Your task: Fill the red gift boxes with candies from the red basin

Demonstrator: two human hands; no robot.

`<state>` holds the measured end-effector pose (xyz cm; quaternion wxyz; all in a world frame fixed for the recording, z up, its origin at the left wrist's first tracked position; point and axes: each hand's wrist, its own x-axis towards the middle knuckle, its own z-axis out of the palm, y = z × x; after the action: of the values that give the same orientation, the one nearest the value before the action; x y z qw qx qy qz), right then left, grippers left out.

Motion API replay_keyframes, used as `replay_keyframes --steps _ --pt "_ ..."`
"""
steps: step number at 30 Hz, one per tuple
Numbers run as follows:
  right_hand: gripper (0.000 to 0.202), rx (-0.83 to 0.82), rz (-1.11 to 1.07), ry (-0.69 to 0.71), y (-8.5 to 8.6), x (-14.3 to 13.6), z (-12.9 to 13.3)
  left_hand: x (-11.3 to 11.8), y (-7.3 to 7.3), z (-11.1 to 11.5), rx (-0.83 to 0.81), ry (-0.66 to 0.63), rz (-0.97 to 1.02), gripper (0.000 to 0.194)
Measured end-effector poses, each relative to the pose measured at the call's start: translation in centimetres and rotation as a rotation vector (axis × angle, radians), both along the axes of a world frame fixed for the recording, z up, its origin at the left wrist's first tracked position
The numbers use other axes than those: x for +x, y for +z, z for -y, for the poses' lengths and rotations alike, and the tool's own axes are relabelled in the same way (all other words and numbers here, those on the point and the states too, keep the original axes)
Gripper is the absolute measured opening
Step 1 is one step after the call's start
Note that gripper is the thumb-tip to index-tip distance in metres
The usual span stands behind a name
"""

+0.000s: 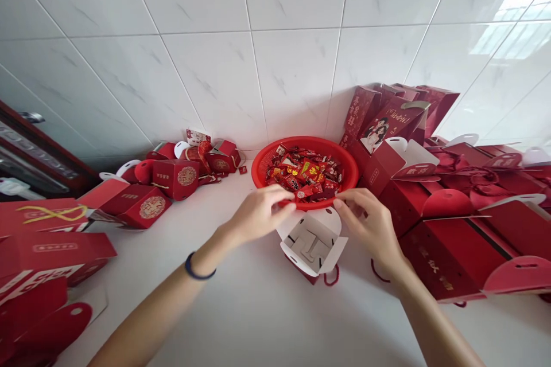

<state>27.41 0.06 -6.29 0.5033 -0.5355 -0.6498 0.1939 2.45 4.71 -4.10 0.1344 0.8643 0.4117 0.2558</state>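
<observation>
A round red plastic basket with perforated sides stands against the wall, full of small wrapped candies. My left hand is closed at the left of its front rim, the rim seeming to lie between thumb and fingers. To the right on the same rim, the thumb and fingers of my right hand pinch its edge. Just in front of the basket, between my hands, a small gift box stands open at the top, its white inside showing no contents. A dark red cord loop hangs at its side.
Folded red gift boxes sit at the left along the wall, with larger red boxes nearer me. On the right are stacked red boxes and upright red paper bags. A white tiled wall rises behind the white tabletop.
</observation>
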Motion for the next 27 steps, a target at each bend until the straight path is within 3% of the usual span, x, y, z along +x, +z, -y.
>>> replay_keyframes --steps 3,6,10,14,17,20,23,25,27 --pt "0.026 0.091 -0.217 -0.019 1.1 -1.1 -2.9 1.9 0.3 -5.6 -0.104 0.008 -0.054 0.022" --pt "0.026 0.075 -0.465 -0.018 1.3 -2.0 -6.6 5.0 -0.2 -10.4 -0.224 0.085 -0.155 0.023" --pt "0.027 -0.018 -0.669 -0.067 0.3 -2.3 -10.8 8.2 -1.6 -14.0 -0.292 0.096 -0.169 0.016" --pt "0.031 -0.092 -0.705 -0.102 -0.8 -1.7 -13.2 8.2 -1.9 -14.9 -0.331 0.06 -0.058 0.012" --pt "0.039 -0.123 -0.711 -0.063 -1.1 -1.7 -13.9 7.4 -0.9 -14.4 -0.32 0.025 0.112 0.019" --pt "0.046 -0.24 -0.723 0.093 -0.9 -2.0 -13.8 7.0 0.5 -13.6 -0.334 -0.03 0.259 0.03" --pt "0.046 -0.258 -0.89 0.119 -0.8 -2.0 -13.7 6.9 1.1 -13.2 -0.378 -0.13 0.429 0.03" --pt "0.044 -0.169 -1.016 0.023 -0.8 -1.8 -13.7 6.8 0.9 -13.4 -0.386 -0.156 0.405 0.029" --pt "0.041 -0.112 -1.076 -0.04 -0.9 -1.6 -13.9 6.7 0.3 -13.9 -0.378 -0.143 0.252 0.031"
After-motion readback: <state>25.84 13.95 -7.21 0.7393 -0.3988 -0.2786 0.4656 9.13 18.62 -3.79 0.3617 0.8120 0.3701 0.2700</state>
